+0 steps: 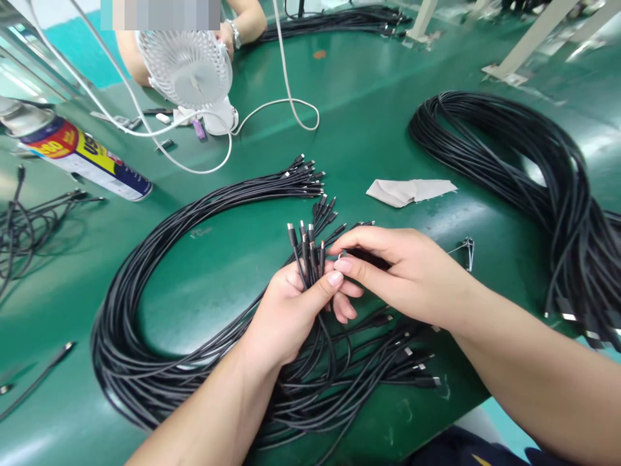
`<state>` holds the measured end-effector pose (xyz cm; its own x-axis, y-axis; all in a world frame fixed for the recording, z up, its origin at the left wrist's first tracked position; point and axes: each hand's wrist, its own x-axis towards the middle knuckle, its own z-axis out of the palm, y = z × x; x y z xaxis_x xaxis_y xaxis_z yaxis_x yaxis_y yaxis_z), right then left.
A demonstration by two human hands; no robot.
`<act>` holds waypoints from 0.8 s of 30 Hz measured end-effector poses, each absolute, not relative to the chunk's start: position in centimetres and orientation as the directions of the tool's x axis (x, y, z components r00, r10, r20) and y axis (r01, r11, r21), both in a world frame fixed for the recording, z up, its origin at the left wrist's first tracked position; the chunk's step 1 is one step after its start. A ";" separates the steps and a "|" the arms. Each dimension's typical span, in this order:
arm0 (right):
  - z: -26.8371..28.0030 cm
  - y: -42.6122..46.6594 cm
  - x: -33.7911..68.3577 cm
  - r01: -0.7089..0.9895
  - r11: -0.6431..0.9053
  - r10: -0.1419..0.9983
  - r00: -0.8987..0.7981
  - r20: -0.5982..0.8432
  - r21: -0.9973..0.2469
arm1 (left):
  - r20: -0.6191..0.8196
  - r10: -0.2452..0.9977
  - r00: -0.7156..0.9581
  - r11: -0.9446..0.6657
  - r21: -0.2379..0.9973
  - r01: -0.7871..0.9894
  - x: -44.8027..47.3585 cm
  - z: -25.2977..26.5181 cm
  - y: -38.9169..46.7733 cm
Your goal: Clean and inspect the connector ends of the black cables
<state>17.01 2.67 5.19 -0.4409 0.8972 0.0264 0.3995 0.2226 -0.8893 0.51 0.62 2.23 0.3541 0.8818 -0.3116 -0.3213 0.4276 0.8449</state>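
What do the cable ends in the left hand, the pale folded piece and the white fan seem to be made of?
Cable ends: dull black, probably plastic, with shiny silvery tips suggesting metal.
Pale folded piece: matt, perhaps cloth, given its soft creases; paper is possible.
White fan: smooth, likely moulded plastic, given its fine ribs.

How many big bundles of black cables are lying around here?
3: a near bundle curving beneath the left hand, another bundle at right, and a far bundle across the table. Others may be hidden; the loose tangle at left isn't counted.
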 end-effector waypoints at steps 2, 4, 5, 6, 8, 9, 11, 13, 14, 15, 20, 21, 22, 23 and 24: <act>5.1 3.0 17.1 0.391 0.249 0.888 -0.457 0.048 -0.886 | -0.294 0.885 0.362 0.409 0.861 -0.302 0.4 2.2 0.6; 5.1 3.2 17.2 0.368 0.324 0.860 -0.499 0.109 -0.872 | -0.285 0.887 0.363 0.401 0.865 -0.300 0.3 2.3 0.6; 5.1 3.3 17.3 0.359 0.366 0.845 -0.515 0.145 -0.859 | -0.285 0.886 0.366 0.405 0.860 -0.310 0.3 2.3 0.6; 5.2 3.3 17.3 0.354 0.401 0.833 -0.525 0.176 -0.845 | -0.288 0.884 0.370 0.412 0.852 -0.323 0.3 2.3 0.6; 5.4 3.4 17.5 0.355 0.425 0.826 -0.527 0.197 -0.833 | -0.292 0.878 0.380 0.428 0.833 -0.350 0.3 2.3 0.6; 5.5 3.4 17.6 0.355 0.409 0.835 -0.518 0.187 -0.841 | -0.294 0.875 0.384 0.436 0.823 -0.365 0.3 2.3 0.5; 5.5 3.4 17.9 0.345 0.342 0.866 -0.476 0.151 -0.874 | -0.302 0.873 0.384 0.451 0.801 -0.394 0.3 2.3 0.5; 5.3 3.4 18.1 0.325 0.279 0.908 -0.395 0.139 -0.904 | -0.316 0.870 0.378 0.464 0.783 -0.414 0.3 2.3 0.5; 5.2 3.4 18.2 0.307 0.258 0.923 -0.360 0.140 -0.916 | -0.321 0.870 0.375 0.467 0.780 -0.417 0.3 2.4 0.5; 5.0 3.4 18.2 0.284 0.240 0.930 -0.343 0.136 -0.928 | -0.324 0.869 0.375 0.469 0.781 -0.413 0.4 2.4 0.5; 4.8 3.2 17.5 0.267 0.239 0.900 -0.421 0.109 -0.934 | -0.311 0.858 0.409 0.460 0.820 -0.341 0.6 2.3 0.6; 4.8 3.1 17.3 0.290 0.273 0.898 -0.419 0.135 -0.917 | -0.314 0.862 0.398 0.457 0.823 -0.339 0.6 2.2 0.6; 4.9 3.1 17.3 0.312 0.304 0.899 -0.408 0.162 -0.900 | -0.324 0.867 0.378 0.456 0.820 -0.344 0.6 2.2 0.6; 5.0 3.2 17.2 0.333 0.326 0.901 -0.392 0.185 -0.885 | -0.339 0.872 0.354 0.462 0.811 -0.359 0.6 2.1 0.6; 5.0 3.2 17.3 0.352 0.338 0.905 -0.375 0.199 -0.873 | -0.357 0.873 0.331 0.470 0.796 -0.382 0.6 2.1 0.6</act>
